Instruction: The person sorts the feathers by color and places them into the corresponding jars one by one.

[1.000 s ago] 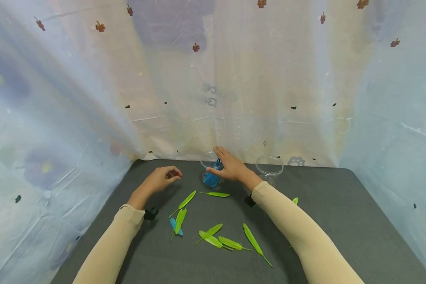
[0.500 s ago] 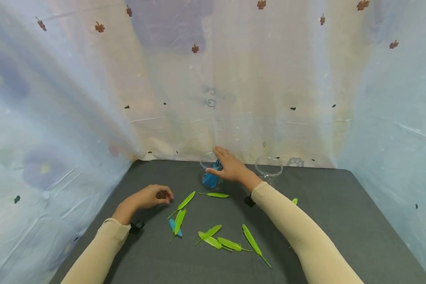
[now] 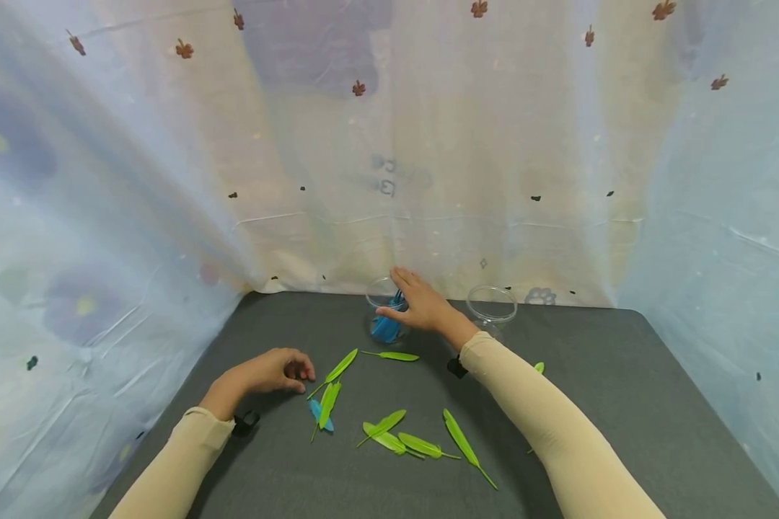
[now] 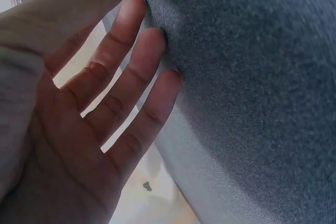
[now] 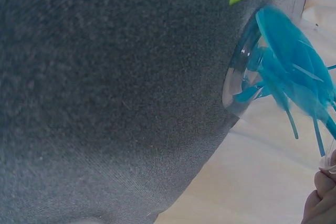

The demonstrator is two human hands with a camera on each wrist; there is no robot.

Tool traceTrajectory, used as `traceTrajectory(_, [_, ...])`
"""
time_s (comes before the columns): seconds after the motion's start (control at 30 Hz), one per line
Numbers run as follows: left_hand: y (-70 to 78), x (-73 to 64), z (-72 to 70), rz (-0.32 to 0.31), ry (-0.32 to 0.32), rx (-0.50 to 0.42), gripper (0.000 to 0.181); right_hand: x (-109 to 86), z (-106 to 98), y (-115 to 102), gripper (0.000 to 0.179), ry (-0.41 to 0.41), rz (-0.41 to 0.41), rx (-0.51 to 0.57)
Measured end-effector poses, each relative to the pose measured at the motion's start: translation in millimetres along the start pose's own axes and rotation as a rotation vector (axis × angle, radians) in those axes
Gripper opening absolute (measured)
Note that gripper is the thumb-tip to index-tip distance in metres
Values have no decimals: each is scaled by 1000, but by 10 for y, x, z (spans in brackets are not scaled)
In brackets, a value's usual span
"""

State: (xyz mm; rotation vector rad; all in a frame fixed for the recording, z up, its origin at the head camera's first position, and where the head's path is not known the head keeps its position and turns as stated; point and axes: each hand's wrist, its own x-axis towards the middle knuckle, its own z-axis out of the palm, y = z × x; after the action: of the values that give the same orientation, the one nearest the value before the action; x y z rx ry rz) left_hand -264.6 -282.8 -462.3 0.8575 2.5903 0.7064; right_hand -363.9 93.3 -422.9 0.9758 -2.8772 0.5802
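My right hand (image 3: 425, 306) holds a clear jar (image 3: 368, 295) at its rim, thumb on the near side and fingers reaching behind. Blue feathers (image 3: 386, 329) stand inside the jar, quills up, as the right wrist view also shows with its blue feathers (image 5: 294, 61). Low over the table, my left hand (image 3: 269, 371) is loosely curled and carries nothing. Just right of its fingertips lies a green feather (image 3: 342, 366); below that, another green feather (image 3: 329, 405) crosses a blue feather (image 3: 314, 409). The left wrist view shows spread, bent fingers (image 4: 121, 93) close above the cloth.
A second clear jar (image 3: 491, 306) stands to the right, partly behind my right forearm. Several green feathers (image 3: 417, 443) are scattered nearer me, one green feather (image 3: 389, 355) just before the filled jar. A patterned curtain (image 3: 493, 144) hangs behind the grey table (image 3: 623, 404).
My left hand has moved left and toward me, away from the filled jar, and lowered beside the feathers. The right hand stays at the jar.
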Motion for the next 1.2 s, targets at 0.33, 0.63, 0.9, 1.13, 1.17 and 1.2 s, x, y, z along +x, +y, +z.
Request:
traceTrajectory(0.33, [75, -9, 26, 9, -9, 26, 15, -3, 11, -13, 102, 8, 4, 2])
traceTrajectory(0.63, [119, 11, 24, 12, -33, -5, 12, 3, 24, -6, 103, 9, 10, -9])
traceTrajectory(0.9, [172, -9, 26, 26, -21, 38, 13, -11, 7, -21, 103, 10, 13, 9])
traceTrajectory(1.13, [207, -18, 24, 18, -32, 56, 13, -11, 7, -17, 103, 9, 16, 16])
traceTrajectory(1.17, [210, -18, 22, 18, -34, 57, 13, -9, 7, -17, 103, 9, 16, 16])
traceTrajectory(1.2, [212, -17, 22, 16, -35, 56, 13, -9, 4, -18, 104, 8, 16, 14])
